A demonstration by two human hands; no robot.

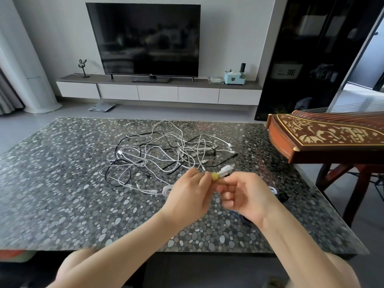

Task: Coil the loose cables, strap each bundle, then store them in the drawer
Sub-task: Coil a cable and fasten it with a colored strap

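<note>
Both hands, left (188, 196) and right (245, 197), pinch a fuzzy yellow strap (215, 176) around a white cable bundle (226, 170); tangled cables (166, 150) cover the pebbled bench (62, 194).

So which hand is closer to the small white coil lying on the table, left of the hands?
Left. The left hand hovers just right of the white coil, partly covering it. The right hand is farther right, past the yellow strap.
</note>
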